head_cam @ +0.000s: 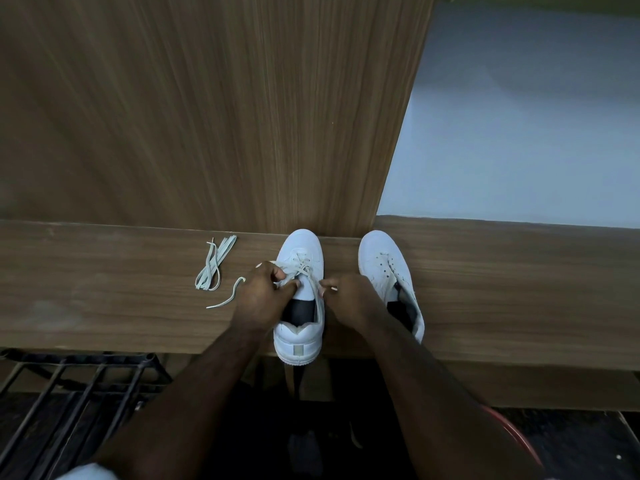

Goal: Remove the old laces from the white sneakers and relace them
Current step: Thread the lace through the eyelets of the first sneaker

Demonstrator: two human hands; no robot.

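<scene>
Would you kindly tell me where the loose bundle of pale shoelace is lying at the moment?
In the head view, the loose pale shoelace bundle lies on the brown wooden shelf, left of the laced white sneaker, just beyond the left hand.

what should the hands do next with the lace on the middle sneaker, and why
Probably feed the lace end pinched by the right hand through the next open eyelet on that side. The laced sneaker shows crossings only near its toe, the tongue area nearer the ankle is bare, and the left hand holds the other strand. The second sneaker has no lace; a loose lace lies apart.
</scene>
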